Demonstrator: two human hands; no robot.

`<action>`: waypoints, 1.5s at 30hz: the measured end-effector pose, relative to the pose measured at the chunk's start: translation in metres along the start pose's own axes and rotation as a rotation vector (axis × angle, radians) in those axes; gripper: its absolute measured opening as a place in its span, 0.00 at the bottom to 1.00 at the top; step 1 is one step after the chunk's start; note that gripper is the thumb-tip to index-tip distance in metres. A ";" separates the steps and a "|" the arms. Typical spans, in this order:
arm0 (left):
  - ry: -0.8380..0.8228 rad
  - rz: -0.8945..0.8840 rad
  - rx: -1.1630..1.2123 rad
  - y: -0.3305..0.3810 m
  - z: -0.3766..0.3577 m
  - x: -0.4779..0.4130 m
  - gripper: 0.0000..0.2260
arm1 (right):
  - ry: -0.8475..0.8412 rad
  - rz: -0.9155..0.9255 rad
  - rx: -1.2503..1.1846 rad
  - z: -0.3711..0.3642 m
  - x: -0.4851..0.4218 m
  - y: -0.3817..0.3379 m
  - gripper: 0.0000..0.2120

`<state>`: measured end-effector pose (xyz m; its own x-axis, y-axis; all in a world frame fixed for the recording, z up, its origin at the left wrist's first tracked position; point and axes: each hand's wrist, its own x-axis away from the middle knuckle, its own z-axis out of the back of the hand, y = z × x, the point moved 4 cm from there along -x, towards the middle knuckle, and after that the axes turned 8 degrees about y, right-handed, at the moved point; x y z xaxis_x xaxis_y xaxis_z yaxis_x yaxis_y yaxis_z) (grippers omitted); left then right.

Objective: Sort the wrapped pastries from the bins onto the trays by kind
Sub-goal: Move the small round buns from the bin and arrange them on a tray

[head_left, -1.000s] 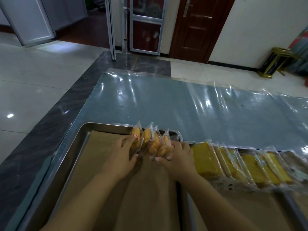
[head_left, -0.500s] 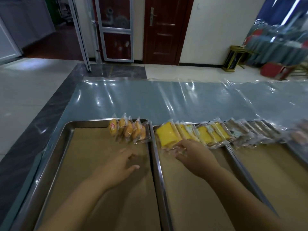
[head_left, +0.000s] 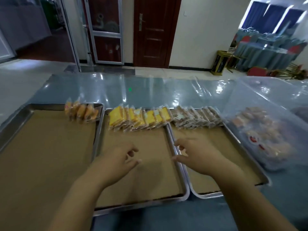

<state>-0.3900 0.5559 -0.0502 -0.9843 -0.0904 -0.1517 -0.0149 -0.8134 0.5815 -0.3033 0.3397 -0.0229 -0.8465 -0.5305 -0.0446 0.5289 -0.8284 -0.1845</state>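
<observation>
Three paper-lined metal trays lie side by side. The left tray [head_left: 25, 112] has a short row of orange wrapped pastries [head_left: 81, 112] at its far right corner. The middle tray [head_left: 181, 177] carries a row of yellow wrapped cakes [head_left: 138, 119] along its far edge. The right tray [head_left: 246, 157] holds a row of brown wrapped pastries [head_left: 196, 119]. My left hand [head_left: 115, 164] hovers over the middle tray, fingers loosely curled and holding nothing. My right hand [head_left: 198, 157] hangs over the rim between the middle and right trays, also holding nothing.
A clear plastic bin [head_left: 273, 139] with several wrapped pastries stands right of the trays. Glossy plastic sheeting [head_left: 150, 90] covers the table beyond them. Doors [head_left: 153, 30], a gold stand [head_left: 220, 62] and covered tables are far behind.
Both hands let go of the orange pastries on the left tray and moved right, as did my view. They now hover empty over the middle and right trays.
</observation>
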 end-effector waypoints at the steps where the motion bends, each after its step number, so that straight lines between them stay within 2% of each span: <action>1: 0.000 -0.007 -0.001 0.020 -0.011 0.004 0.09 | 0.008 -0.002 -0.016 0.007 0.014 0.013 0.22; 5: 0.023 -0.046 0.009 0.083 -0.040 0.011 0.08 | 0.054 0.000 -0.074 0.027 0.059 0.059 0.22; 13: 0.054 -0.132 0.004 0.165 -0.072 -0.010 0.09 | 0.152 -0.033 -0.063 0.061 0.102 0.146 0.18; 20: 0.158 -0.307 0.003 0.227 -0.108 -0.083 0.10 | 0.215 -0.017 0.099 0.117 0.086 0.236 0.15; 25: 0.120 -0.418 -0.104 0.270 -0.145 -0.147 0.12 | 0.309 0.007 0.181 0.161 0.067 0.298 0.12; 30: 0.092 -0.616 -0.153 0.330 -0.163 -0.195 0.09 | 0.319 0.026 0.231 0.181 0.053 0.365 0.12; 36: 0.119 -0.775 -0.244 0.397 -0.187 -0.238 0.14 | 0.170 0.056 0.335 0.187 0.031 0.458 0.16; 40: 0.088 -0.868 -0.368 0.442 -0.215 -0.260 0.13 | -0.036 0.096 0.418 0.177 0.008 0.521 0.16; 42: 0.028 -0.880 -0.408 0.461 -0.233 -0.270 0.10 | -0.146 0.125 0.419 0.167 -0.005 0.547 0.16; 45: -0.143 -0.809 -0.562 0.481 -0.268 -0.292 0.11 | -0.300 0.211 0.438 0.146 -0.022 0.573 0.14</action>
<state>-0.0625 0.0369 0.0596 -0.7271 0.6517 -0.2158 -0.6418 -0.7569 -0.1232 0.0273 -0.1498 0.0154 -0.6992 -0.6674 0.2563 0.7147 -0.6622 0.2254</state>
